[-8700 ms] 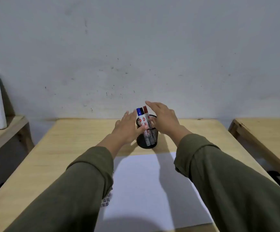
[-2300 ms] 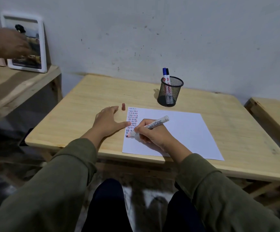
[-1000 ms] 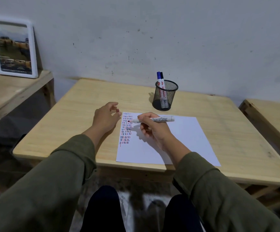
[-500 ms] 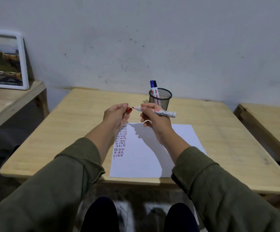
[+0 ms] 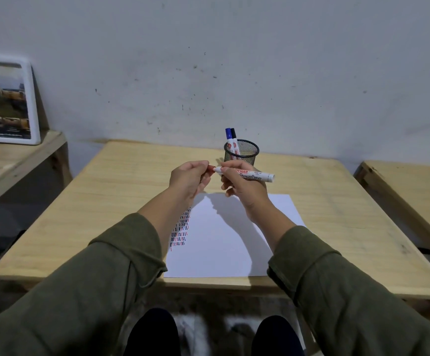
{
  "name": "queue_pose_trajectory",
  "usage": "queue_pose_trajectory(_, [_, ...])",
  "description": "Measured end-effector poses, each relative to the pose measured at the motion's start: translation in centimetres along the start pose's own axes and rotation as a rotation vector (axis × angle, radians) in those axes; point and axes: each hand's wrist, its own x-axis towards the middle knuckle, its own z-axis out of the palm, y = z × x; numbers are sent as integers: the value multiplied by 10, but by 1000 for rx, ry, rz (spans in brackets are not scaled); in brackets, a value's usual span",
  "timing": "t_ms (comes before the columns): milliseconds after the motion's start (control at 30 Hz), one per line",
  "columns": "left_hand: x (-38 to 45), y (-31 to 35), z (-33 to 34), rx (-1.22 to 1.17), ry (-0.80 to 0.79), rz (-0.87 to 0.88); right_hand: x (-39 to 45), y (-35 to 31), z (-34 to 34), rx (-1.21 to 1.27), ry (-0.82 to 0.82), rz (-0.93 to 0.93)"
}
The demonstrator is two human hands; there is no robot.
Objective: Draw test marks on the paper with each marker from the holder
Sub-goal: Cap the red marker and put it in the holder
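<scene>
I take the mesh holder (image 5: pixel 241 153) as my landmark; it stands on the wooden counter (image 5: pixel 121 199) toward the far edge. Two capped markers stand in it, a blue marker (image 5: pixel 229 140) and a black marker (image 5: pixel 234 139), leaning side by side against its left rim. Just in front of the holder and raised above the counter, my right hand (image 5: pixel 243 187) is closed around the white barrel of the red marker (image 5: pixel 244 173), which lies nearly level with its rear end pointing right. To the holder's near left, my left hand (image 5: pixel 190 177) pinches the red cap (image 5: pixel 211 168) between fingertips, right at the marker's tip; I cannot tell whether the cap is seated or only touching. Nearer to me than the holder, the white paper (image 5: pixel 224 242) lies flat on the counter below both hands, with rows of short test marks (image 5: pixel 180 228) down its left margin.
</scene>
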Motion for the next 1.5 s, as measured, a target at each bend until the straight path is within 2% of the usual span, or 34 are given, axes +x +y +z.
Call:
queue_pose_trajectory(167, [-3,1,2,20,-47,-95,-2,-1,-3,-228,-55,-134])
queue_pose_trajectory(267, [-7,2,6,-104,-60,-135,-4,0,-2,-301,-64,-207])
queue_pose_trajectory(367, [-11,3,7,-257,-69,-159,-4,-1,2,-152,-39,-109])
queue_pose_trajectory(567, [-12,3,7,-253,-138,-61,-6,-8,10,140,7,-6])
queue_pose_trajectory(767, [-11,2,8,-254,-44,16,-12,-14,5,123,-156,26])
queue_pose_trajectory(933, [-1,15,11,-320,14,32,-9,-25,-9,301,-260,137])
queue_pose_trajectory(1033, [3,24,20,-255,-72,63,-2,-33,-20,348,-288,213])
queue_pose_trajectory(1200, [10,36,44,107,-185,177,18,-35,-30,96,-180,91])
queue_pose_trajectory(1333, [28,41,58,434,-43,276,47,-48,-38,-112,6,19])
queue_pose_trajectory(1500, [57,47,67,614,46,386,90,-63,-46,-284,128,-101])
